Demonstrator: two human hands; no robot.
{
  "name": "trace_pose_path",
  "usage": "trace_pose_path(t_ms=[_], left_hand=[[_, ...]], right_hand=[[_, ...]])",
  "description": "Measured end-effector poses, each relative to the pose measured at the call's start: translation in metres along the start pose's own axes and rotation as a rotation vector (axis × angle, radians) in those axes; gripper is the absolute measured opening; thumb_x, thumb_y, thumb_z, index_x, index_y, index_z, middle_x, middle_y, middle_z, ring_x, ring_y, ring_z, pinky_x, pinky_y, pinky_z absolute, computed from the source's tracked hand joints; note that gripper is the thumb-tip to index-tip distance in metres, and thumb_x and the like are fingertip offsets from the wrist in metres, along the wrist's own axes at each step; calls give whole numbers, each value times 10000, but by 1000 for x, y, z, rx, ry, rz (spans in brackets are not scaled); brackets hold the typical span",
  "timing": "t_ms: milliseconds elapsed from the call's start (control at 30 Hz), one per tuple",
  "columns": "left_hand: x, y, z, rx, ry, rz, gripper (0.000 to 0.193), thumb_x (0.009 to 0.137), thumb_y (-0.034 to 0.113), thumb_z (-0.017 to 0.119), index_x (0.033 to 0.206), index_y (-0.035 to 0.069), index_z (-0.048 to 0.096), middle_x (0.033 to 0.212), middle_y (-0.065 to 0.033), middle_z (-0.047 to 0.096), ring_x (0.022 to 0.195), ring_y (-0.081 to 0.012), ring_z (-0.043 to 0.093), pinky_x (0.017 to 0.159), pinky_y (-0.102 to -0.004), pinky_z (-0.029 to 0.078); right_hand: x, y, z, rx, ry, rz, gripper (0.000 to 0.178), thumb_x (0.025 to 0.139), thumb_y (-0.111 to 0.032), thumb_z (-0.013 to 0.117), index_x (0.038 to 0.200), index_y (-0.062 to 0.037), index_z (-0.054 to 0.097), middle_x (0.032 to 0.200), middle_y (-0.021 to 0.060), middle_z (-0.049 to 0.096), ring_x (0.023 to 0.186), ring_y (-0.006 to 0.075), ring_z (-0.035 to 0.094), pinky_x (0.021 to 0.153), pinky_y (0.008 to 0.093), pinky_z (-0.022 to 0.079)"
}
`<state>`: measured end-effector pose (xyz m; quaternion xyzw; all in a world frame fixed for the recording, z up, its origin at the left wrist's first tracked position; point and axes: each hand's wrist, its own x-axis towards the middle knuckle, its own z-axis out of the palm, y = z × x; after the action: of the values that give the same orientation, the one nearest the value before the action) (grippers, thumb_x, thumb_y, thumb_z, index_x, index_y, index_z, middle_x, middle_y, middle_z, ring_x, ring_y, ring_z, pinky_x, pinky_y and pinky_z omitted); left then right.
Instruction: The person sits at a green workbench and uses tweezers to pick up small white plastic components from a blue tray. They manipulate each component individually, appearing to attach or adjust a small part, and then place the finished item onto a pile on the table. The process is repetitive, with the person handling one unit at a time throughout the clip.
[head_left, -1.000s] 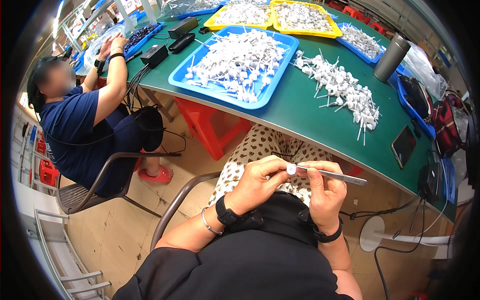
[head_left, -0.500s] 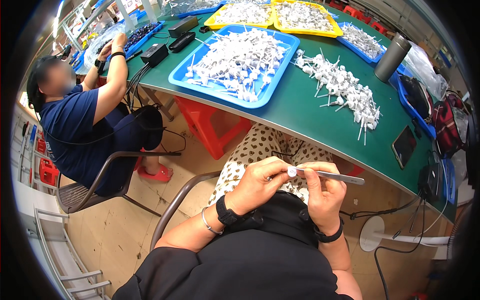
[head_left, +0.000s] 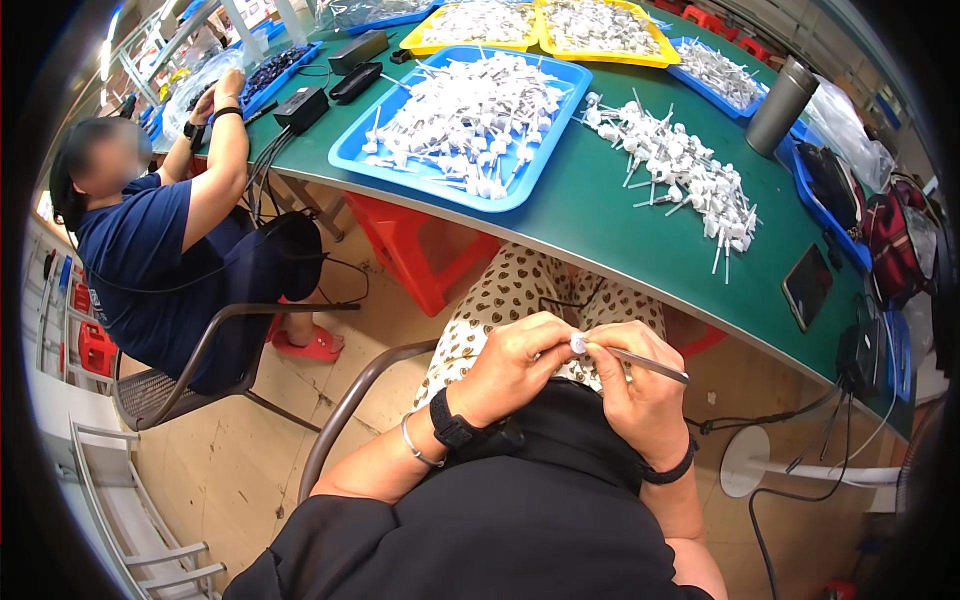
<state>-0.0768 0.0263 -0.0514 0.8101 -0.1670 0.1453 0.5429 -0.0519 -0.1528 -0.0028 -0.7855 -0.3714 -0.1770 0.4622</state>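
Observation:
Above my lap, my left hand (head_left: 520, 362) pinches a small white part with a round head (head_left: 578, 343); its stem is hidden by my fingers. My right hand (head_left: 640, 392) is closed around slim metal tweezers (head_left: 650, 364), whose broad end sticks out to the right. The tips of the tweezers are hidden behind the fingers beside the white part. Both hands nearly touch at the part. On the table ahead, a blue tray (head_left: 455, 125) is heaped with similar white parts on grey stems, and a loose pile of them (head_left: 680, 165) lies to its right.
A green table (head_left: 560, 225) stretches across ahead. Yellow trays (head_left: 655, 47) of parts stand at the back. A phone (head_left: 808, 287), a grey bottle (head_left: 782, 108) and a bag (head_left: 895, 245) lie right. A seated co-worker (head_left: 150, 240) works at left. A red stool (head_left: 420, 255) stands below the table.
My right hand has turned: the broad end of the tweezers has swung down and nearer, and the right fingers now close in on the white part. My left hand keeps its pinch.

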Motion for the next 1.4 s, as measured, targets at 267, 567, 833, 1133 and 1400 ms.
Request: trace_pose_path(t_ms=[267,567,833,1133,1400], left_hand=[[2,0,-6,-125,51,-41,111,938,21,698,1041,-8,725,936,-93,719,794,-161,717,687,-276,576],[2,1,-5,-146,64,-60,102,951,71,702,1020,10,746,954,-86,733,820,-158,727,702,-268,581],[2,2,-5,-115,56,-42,98,951,73,702,1014,9,743,955,-87,734,828,-168,731,705,-271,583],[2,3,-5,-109,60,-39,94,937,51,709,1018,11,737,958,-92,735,845,-183,736,725,-279,591],[2,2,-5,-86,47,-45,105,941,64,709,1028,14,740,957,-94,739,846,-181,737,722,-276,590]], right_hand=[[-13,4,17,489,194,285,92,979,4,642,1055,54,645,1004,122,711,845,169,715,731,287,590],[-14,6,20,544,206,326,110,1000,5,609,1080,80,615,1022,139,706,900,188,732,799,286,609],[-14,6,19,468,190,302,98,994,9,620,1063,77,625,987,126,710,884,181,732,779,280,606],[-14,4,22,496,233,345,83,994,5,621,1050,66,630,941,123,718,862,174,734,770,277,606],[-15,5,23,493,236,361,88,998,-2,618,1053,67,620,940,124,717,865,171,733,777,273,606]])
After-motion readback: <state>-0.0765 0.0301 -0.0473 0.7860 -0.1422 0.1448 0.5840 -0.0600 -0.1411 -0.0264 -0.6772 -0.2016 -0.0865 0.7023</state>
